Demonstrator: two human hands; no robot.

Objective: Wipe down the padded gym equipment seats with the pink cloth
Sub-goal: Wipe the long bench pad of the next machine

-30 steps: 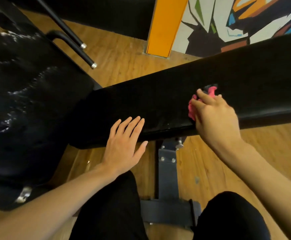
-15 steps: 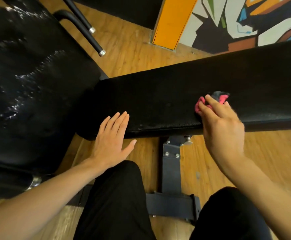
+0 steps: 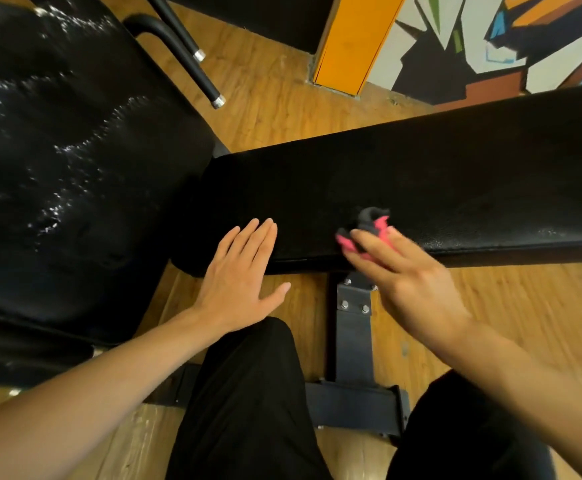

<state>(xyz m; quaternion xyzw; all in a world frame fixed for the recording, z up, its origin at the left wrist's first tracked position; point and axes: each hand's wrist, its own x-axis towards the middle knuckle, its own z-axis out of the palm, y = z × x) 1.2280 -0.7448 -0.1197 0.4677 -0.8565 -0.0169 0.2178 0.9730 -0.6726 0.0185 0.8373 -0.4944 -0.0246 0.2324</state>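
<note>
At far left, a large black padded seat fills the frame edge; its surface carries scattered glossy highlights. Two black bars with metal end caps extend over the wooden floor just beside its upper right corner. To the right of this seat, and just beside it, a long black padded bench runs across the frame to the right edge, slightly tilted upward toward the right. The left hand lies flat and relaxed, fingers straight and together, thumb spread; its fingertips rest on the near left portion of the bench pad, and the palm overhangs the near edge above the floor. It holds nothing. Below the bench, a dark metal support post with bolts descends to a cross base on the floor, between the person's two black-trousered legs. Right of centre, the right hand presses the pink cloth onto the near edge of the bench pad; the fingers extend over the cloth, and motion blur prevents a clear reading of how far they curl around it. The cloth is bunched, pink with a dark grey portion, and protrudes beyond the fingertips. Behind the bench, an orange column stands on the floor, and a painted mural wall occupies the upper right.
</note>
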